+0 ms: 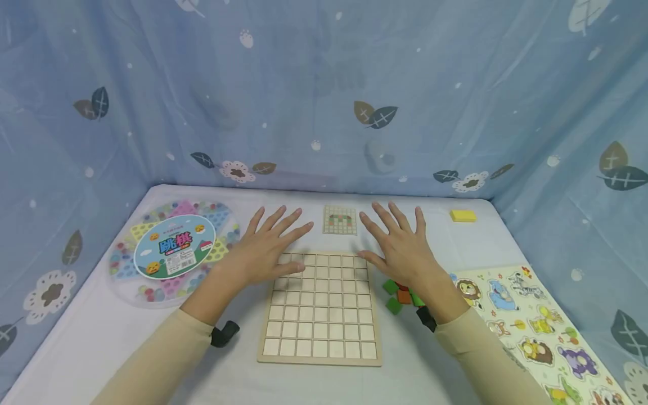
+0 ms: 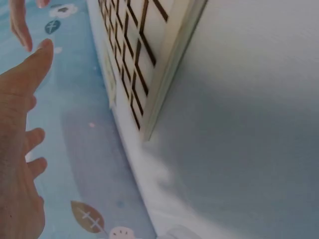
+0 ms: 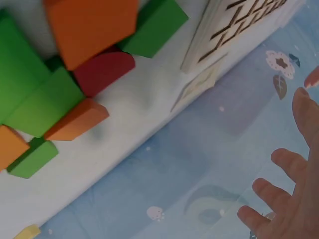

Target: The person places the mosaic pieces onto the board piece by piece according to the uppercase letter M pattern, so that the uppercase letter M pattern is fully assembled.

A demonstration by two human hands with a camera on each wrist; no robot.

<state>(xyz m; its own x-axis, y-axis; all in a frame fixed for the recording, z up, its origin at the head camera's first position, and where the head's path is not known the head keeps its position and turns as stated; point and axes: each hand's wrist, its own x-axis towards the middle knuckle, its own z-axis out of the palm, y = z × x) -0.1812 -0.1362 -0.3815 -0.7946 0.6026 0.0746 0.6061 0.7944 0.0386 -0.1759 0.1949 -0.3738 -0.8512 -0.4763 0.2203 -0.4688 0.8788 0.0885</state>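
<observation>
Both hands hover with fingers spread over the far part of a wooden grid board (image 1: 320, 315). My left hand (image 1: 265, 250) is above the board's far left corner and holds nothing. Across from it, my right hand (image 1: 402, 247) is above the far right corner, likewise holding nothing. Between the fingertips, farther back, lies a small pattern card (image 1: 340, 220) with a gridded picture in green and orange. Green and orange blocks (image 1: 403, 296) lie in a loose pile under the right wrist, partly hidden by it. The right wrist view also shows a red block (image 3: 104, 71) among them.
At the left lies a round, clear-covered Chinese checkers set (image 1: 174, 247) with coloured marbles. A yellow block (image 1: 463, 216) sits at the far right. An animal puzzle sheet (image 1: 536, 332) covers the near right. Patterned blue cloth (image 1: 324, 101) stands behind the table.
</observation>
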